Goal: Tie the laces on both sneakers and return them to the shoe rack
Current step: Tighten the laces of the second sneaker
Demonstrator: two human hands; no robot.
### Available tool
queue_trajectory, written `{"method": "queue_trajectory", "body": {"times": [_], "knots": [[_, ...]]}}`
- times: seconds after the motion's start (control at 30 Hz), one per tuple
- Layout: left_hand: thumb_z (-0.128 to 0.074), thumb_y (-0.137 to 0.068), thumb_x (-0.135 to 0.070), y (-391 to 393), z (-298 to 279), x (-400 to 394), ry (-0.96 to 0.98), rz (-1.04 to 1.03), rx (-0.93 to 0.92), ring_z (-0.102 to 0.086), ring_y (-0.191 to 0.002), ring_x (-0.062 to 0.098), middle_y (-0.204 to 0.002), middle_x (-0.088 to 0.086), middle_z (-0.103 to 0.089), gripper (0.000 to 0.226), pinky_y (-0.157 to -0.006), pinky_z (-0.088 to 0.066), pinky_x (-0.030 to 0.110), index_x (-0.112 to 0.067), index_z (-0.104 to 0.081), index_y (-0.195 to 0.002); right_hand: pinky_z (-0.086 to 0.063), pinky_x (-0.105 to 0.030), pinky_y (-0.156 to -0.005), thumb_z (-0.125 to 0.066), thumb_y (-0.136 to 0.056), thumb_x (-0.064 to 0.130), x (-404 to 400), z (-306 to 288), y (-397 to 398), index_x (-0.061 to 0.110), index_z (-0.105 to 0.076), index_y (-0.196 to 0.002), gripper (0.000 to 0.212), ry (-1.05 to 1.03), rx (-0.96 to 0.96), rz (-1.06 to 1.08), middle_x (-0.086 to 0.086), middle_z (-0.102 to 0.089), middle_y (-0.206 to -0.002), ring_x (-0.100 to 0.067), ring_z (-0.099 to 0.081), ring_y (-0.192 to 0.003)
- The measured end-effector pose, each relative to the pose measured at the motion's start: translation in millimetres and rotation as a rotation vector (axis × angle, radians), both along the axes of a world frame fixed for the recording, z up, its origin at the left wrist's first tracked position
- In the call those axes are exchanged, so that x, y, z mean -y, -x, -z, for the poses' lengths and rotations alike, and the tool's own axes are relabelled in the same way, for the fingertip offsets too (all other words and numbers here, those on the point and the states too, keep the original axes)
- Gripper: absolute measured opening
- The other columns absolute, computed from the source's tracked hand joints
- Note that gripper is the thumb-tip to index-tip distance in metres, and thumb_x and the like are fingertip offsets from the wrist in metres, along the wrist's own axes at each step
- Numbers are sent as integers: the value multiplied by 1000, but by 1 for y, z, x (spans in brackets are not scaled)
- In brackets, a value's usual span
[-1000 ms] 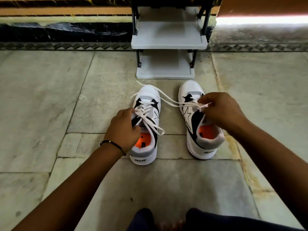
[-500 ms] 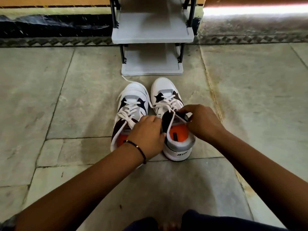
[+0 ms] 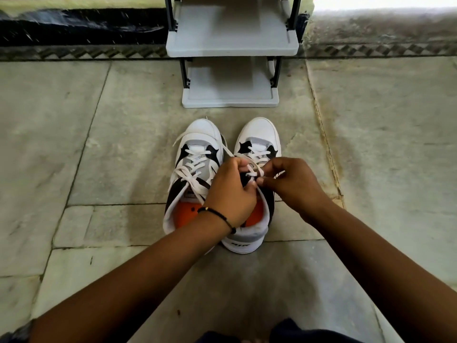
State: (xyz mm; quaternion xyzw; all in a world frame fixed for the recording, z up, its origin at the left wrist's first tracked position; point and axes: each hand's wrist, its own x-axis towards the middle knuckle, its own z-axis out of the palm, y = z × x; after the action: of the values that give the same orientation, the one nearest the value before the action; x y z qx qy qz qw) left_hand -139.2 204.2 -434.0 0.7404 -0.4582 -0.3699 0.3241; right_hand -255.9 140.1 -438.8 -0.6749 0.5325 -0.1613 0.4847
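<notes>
On the heel of the right sneaker [image 3: 257, 144] some letters are printed, but they cannot be read surely. Its white laces [image 3: 254, 167] are pinched by both hands: the left hand [image 3: 232, 191] and the right hand [image 3: 291, 184] are held close together above the tongue. The left sneaker [image 3: 195, 169] is placed just beside, before the shoe rack [image 3: 230, 48]. Compared with half a second ago, the hands are brought closer together.

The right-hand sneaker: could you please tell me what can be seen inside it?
Inside the right-hand sneaker, a sliver of orange insole shows beside the left hand. That hand and wrist cover the rest of the opening.
</notes>
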Motion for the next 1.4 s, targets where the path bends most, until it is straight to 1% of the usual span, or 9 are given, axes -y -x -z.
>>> {"method": "queue_trajectory", "body": {"times": [0.1, 0.3, 0.47, 0.57, 0.67, 0.77, 0.97, 1.2, 1.4], "knots": [[-55, -86, -8, -7, 2, -3, 77, 40, 117, -54, -111, 14, -117, 6, -60, 29, -91, -37, 16, -10, -53, -114, -36, -12, -46, -69, -79, 12, -2, -1, -1, 9, -65, -68, 13, -44, 101, 68, 5, -58, -60, 4, -46, -44], [-55, -80, -6, -17, 1, 3, 184, 291, 352, -61, -100, 20, -100, -2, -70, 27, -88, -48, 45, -25, -62, -98, -32, -17, -40, -59, -87, 6, 2, -5, 6, 6, -64, -72, 15, -267, 301, 172, -3, -62, -61, -9, -46, -45], [-54, -86, -1, -18, -10, 7, 211, 83, -251, -64, -80, -4, -84, -7, -65, 17, -77, -50, 14, -16, -57, -95, -27, -20, -41, -54, -89, 6, 2, -7, 7, 8, -65, -78, 15, -362, 348, 197, -3, -63, -64, -11, -39, -41], [-41, -90, 6, -23, -32, 12, 277, 125, -411, -63, -94, -3, -98, -2, -66, 26, -84, -51, 15, -11, -52, -108, -33, -16, -40, -50, -89, -2, -3, -14, 3, 8, -67, -89, 20, -228, 264, 53, 0, -59, -64, -4, -45, -42], [-38, -91, 6, -24, -47, 14, 172, 457, -245, -52, -121, 9, -125, 3, -59, 38, -102, -44, 27, -13, -46, -123, -38, -10, -46, -58, -83, -2, -8, -21, -3, 15, -66, -78, 20, -131, 193, -208, 10, -62, -56, 3, -51, -48], [-38, -92, -1, -28, -44, 17, 72, 594, 39, -48, -125, 14, -134, 3, -52, 45, -106, -39, 33, -17, -34, -135, -37, -18, -46, -59, -87, 7, -2, -25, 3, 0, -63, -69, 20, -208, 235, -172, 0, -56, -53, -6, -46, -47], [-40, -91, -7, -55, -47, 33, -83, 664, 398, -62, -90, 24, -92, 8, -71, 19, -83, -47, 34, -9, -54, -103, -37, -23, -47, -51, -93, 13, 24, -43, 0, -1, -67, -89, 22, -291, 138, -181, -3, -59, -63, -13, -46, -52], [-48, -91, -2, -53, -31, 25, -248, 603, -332, -66, -55, 10, -77, 11, -69, 16, -54, -51, 19, -14, -50, -101, -46, -24, -55, -49, -94, 12, 14, -38, -1, 2, -67, -88, 22, -203, 269, -179, -7, -62, -67, -18, -54, -60], [-59, -86, -11, -50, -17, 16, -180, 509, -240, -71, -66, 26, -75, 14, -72, 19, -65, -58, 27, 4, -51, -94, -50, -27, -62, -50, -91, 6, -2, -34, 9, 2, -69, -90, 19, -133, 357, -151, -18, -65, -74, -19, -58, -64]]}}
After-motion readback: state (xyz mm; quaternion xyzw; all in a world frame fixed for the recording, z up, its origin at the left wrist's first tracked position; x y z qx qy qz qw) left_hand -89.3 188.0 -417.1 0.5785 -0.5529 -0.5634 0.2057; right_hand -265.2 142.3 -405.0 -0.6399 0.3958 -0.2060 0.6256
